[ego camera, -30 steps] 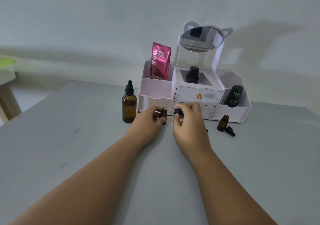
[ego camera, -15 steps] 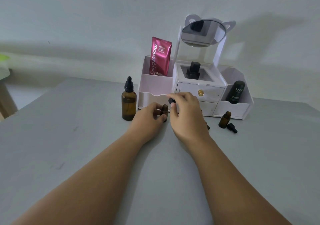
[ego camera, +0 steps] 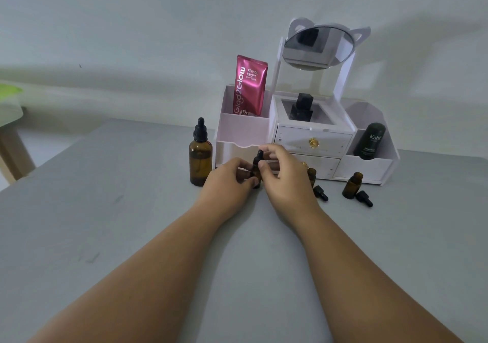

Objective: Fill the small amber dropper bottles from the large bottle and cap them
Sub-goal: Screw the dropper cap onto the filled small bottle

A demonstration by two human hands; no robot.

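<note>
- While the left hand steadies it, the small amber glass dropper bottle stands upright on the grey counter. It's just in front of the white plastic drawer organiser and just right of the large amber glass bottle w/ black dropper top.
- Left grip: fingers & thumb curled round the small bottle's body, closed on it.
- Right hand: thumb & fingertips pinch the black rubber-bulb dropper cap, which sits on that bottle's neck. Fingers hide the threads, so can't tell if it's seated.
- Key relation: cap is directly above the bottle, both long axes vertical & in line, bulb pointing up. Right hand comes at it from the right, left hand from the left. The 2 hands nearly meet around it.
- Judgement: step in hand is prob. screwing the cap down. That needs a twist about the vertical axis, w/ the left hand bracing so the bottle doesn't spin or tip.
- Left to do, by the look:
  - One uncapped amber bottle is half hidden behind the right hand, its loose black cap on its side in front.
  - A second uncapped amber bottle stands further right, w/ another loose cap just beside its base.
- Fill levels: too dark to tell.
</note>
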